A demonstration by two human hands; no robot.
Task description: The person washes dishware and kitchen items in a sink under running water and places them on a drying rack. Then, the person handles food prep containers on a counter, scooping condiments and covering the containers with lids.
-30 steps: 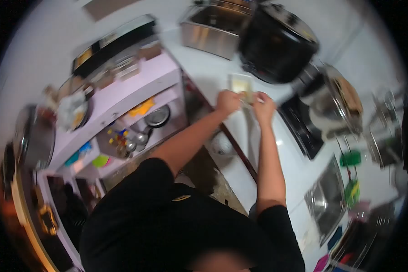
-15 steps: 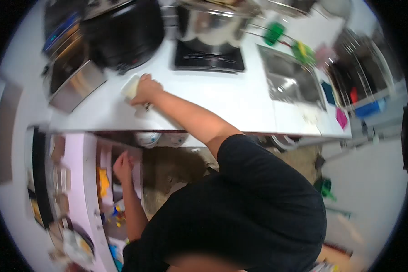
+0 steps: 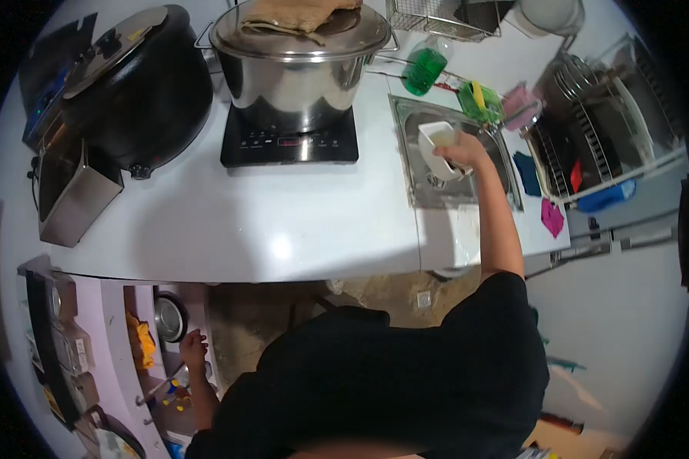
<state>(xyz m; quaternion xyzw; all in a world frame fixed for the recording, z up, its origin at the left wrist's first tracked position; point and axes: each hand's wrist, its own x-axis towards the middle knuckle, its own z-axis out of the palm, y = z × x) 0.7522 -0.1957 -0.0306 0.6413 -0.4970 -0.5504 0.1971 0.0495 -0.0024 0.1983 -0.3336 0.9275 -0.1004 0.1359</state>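
My right hand (image 3: 467,151) is closed on a white container (image 3: 429,162), holding it tilted above the metal sink (image 3: 403,180). Something pale shows at the container's upper end, near my fingers, but I cannot tell what it is. My left hand (image 3: 194,349) hangs low on the left, beside the pink open shelf (image 3: 124,348). Its fingers are loosely bent and apart, with nothing seen in them. A dark round pan (image 3: 170,317) rests in the shelf just above that hand.
A lidded steel pot (image 3: 295,88) stands on a black induction cooker (image 3: 289,153). To its left are a big black cooker (image 3: 145,99) and a steel box (image 3: 88,195). A green bottle (image 3: 424,70), a green sponge holder (image 3: 478,102) and a dish rack (image 3: 589,138) surround the sink.
My right hand has carried the white container from the left of the counter across to the sink. The view has shifted too. My left hand stays low by the shelf.
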